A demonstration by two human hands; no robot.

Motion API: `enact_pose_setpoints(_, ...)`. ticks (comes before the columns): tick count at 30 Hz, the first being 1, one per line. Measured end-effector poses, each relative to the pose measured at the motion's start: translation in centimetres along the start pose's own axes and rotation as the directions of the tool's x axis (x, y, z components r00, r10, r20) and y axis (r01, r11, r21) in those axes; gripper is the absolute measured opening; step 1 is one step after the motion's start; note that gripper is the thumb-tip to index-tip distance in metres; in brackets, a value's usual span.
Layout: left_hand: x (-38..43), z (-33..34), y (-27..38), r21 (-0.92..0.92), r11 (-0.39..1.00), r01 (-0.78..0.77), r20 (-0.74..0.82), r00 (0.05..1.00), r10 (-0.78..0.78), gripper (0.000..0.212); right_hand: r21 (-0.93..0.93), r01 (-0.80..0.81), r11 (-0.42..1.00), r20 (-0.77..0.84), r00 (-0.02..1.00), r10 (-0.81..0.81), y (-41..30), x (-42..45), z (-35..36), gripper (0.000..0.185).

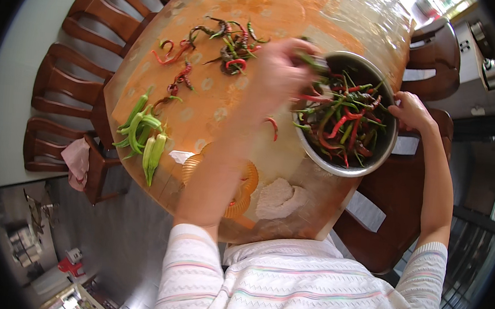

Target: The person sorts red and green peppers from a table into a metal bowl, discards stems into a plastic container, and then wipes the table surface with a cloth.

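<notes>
My left hand (284,64), blurred, is closed around greenish chili peppers (310,60) at the left rim of a metal bowl (349,173). With its fingers over the far right rim, my right hand (410,111) grips the bowl. Many red, green and dark chili peppers (349,118) fill the bowl. Left of my left hand, a loose heap of chili peppers (235,46) lies on the table, with a few wrinkled red ones (183,74) trailing toward me. A single red chili (272,128) rests between my left forearm and the bowl.
Several green okra pods (146,126) lie near the table's left edge. An amber scalloped dish (250,182) sits partly behind my left forearm, beside a crumpled white cloth (279,199). Wooden chairs (70,77) surround the table (198,121); a pink cloth (77,162) hangs on one.
</notes>
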State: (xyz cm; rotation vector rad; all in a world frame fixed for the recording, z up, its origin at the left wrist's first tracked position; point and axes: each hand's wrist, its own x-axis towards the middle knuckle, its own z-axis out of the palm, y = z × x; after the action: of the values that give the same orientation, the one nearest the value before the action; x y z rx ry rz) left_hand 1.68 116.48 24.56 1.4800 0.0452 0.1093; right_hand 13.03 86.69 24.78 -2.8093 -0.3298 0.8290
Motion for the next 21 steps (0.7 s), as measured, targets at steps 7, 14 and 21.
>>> enact_pose_setpoints(7, -0.6, 1.9, -3.2, 0.499, 0.829, -0.253, 0.104, 0.967, 0.232, 0.035, 0.046, 0.003, 0.999, -0.016, 1.000, -0.002, 1.5, -0.2, 0.2, 0.025)
enact_pose_setpoints(14, -5.2, -4.9, -10.7, 0.972, 0.212, -0.101, 0.109, 0.994, -0.029, 0.024, -0.010, -0.027, 1.000, 0.015, 1.000, 0.027, -0.1, 0.2, -0.1, 0.026)
enact_pose_setpoints(21, -3.9, -8.4, -9.8, 0.932, 0.363, -0.003, 0.007, 1.000, -0.012, 0.017, 0.006, 0.025, 1.000, -0.015, 1.000, -0.025, 0.5, -0.3, 0.0, 0.027)
